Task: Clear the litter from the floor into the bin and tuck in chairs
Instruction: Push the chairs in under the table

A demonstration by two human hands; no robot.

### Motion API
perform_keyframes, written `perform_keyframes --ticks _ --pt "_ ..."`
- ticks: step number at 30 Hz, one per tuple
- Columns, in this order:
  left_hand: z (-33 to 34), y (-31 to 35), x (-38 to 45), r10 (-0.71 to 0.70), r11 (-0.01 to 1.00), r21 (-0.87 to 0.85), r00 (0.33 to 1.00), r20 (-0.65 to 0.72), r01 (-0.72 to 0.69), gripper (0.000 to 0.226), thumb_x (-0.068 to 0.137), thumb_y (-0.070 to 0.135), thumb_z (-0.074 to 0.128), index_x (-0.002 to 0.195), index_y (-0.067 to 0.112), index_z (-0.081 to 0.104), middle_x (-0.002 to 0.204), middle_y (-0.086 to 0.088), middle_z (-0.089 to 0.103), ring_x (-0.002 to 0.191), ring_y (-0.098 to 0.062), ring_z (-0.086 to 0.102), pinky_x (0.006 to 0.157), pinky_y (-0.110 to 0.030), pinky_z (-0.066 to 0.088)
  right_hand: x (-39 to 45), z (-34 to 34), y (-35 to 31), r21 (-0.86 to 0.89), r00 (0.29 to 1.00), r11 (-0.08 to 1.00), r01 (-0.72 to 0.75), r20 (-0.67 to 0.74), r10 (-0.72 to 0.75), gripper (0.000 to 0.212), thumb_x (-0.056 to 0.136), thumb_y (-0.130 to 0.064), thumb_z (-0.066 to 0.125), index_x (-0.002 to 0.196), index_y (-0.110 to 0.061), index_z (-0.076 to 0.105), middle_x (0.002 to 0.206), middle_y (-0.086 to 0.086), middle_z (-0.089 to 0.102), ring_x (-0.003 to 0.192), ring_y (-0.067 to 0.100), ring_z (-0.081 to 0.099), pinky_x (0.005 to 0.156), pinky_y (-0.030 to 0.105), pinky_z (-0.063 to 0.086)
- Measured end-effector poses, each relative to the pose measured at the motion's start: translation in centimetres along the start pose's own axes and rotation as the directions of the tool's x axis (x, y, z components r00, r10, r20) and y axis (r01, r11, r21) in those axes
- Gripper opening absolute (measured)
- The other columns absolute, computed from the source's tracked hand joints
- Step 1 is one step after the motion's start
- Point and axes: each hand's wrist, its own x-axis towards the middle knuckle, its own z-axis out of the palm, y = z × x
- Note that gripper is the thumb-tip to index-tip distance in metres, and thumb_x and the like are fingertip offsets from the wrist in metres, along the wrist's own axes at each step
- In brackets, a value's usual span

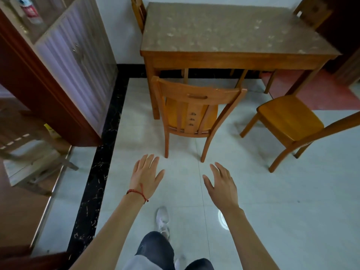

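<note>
A wooden chair [196, 96] stands with its back towards me, its seat partly under the near left side of the wooden table [233, 59]. A second wooden chair [290, 119] stands pulled out and turned at the table's right corner. My left hand [146, 176], with a red string on the wrist, and my right hand [222, 186] are both held out empty, fingers spread, a short way in front of the first chair's rear legs and not touching it. No litter or bin shows on the pale tiles.
Two more chairs, one at the far left [138, 12] and one at the far right [313, 12], sit behind the table. A tall cabinet [74, 61] and a red-brown door frame [39, 84] stand at left beside a black floor border [101, 172]. My shoe [162, 221] is on the tiles below.
</note>
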Motion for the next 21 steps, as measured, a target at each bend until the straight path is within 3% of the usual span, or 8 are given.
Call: perform_keyframes --ticks 2,6,11,16,19,21 --pt "-0.5 0.0 3.2 0.019 1.000 -0.007 1.000 -0.005 -0.019 0.073 0.085 0.056 0.011 0.141 0.012 0.028 0.151 -0.008 0.027 0.142 -0.025 0.016 0.114 -0.037 0.014 2.8 -0.2 0.0 0.001 1.000 1.000 -0.015 -0.024 0.015 0.046 0.092 -0.036 0.049 0.129 -0.009 0.048 0.139 0.012 0.046 0.130 0.027 0.041 0.100 0.039 0.040" --pt "-1.6 0.1 9.6 0.074 0.997 -0.014 0.997 -0.003 -0.074 0.055 0.095 0.041 0.028 0.142 0.011 0.025 0.153 -0.007 0.023 0.142 -0.024 0.013 0.115 -0.035 0.012 8.6 -0.9 -0.7 -0.009 0.998 0.998 -0.054 -0.038 0.054 0.045 0.093 -0.038 0.044 0.132 -0.013 0.044 0.140 0.006 0.045 0.131 0.021 0.039 0.102 0.033 0.037" --pt "-3.9 0.2 16.5 0.099 0.991 -0.085 0.995 -0.022 -0.101 0.076 0.083 0.057 0.015 0.140 0.010 0.030 0.151 -0.009 0.027 0.142 -0.026 0.016 0.114 -0.036 0.014 15.1 -2.2 -2.0 -0.015 0.994 0.997 -0.081 -0.072 0.080 0.046 0.094 -0.037 0.044 0.133 -0.013 0.042 0.142 0.005 0.043 0.131 0.020 0.038 0.103 0.032 0.037" --pt "-4.9 0.6 22.0 0.098 0.984 -0.153 0.995 0.002 -0.097 0.058 0.094 0.044 0.032 0.142 0.012 0.026 0.153 -0.007 0.022 0.143 -0.023 0.011 0.115 -0.035 0.011 19.8 -3.4 -2.7 0.056 0.986 0.992 -0.118 -0.115 0.123 0.049 0.092 -0.037 0.047 0.134 -0.012 0.042 0.141 0.009 0.044 0.131 0.024 0.039 0.102 0.038 0.039" --pt "-5.3 1.3 24.3 0.051 0.957 -0.286 0.999 -0.004 -0.050 0.058 0.094 0.044 0.034 0.141 0.012 0.028 0.151 -0.009 0.027 0.142 -0.024 0.016 0.115 -0.037 0.016 22.2 -4.2 -3.1 0.120 0.979 0.977 -0.175 -0.081 0.185 0.045 0.094 -0.039 0.043 0.131 -0.016 0.043 0.133 0.005 0.052 0.120 0.022 0.048 0.095 0.036 0.043" --pt "-5.5 1.8 25.9 -0.024 0.900 -0.435 0.999 0.022 0.031 0.054 0.094 0.038 0.038 0.140 0.010 0.030 0.149 -0.011 0.031 0.139 -0.025 0.024 0.113 -0.037 0.020 24.0 -5.0 -3.3 0.264 0.966 0.938 -0.223 -0.068 0.249 0.038 0.094 -0.039 0.043 0.124 -0.015 0.049 0.120 0.005 0.061 0.102 0.021 0.057 0.084 0.033 0.046"
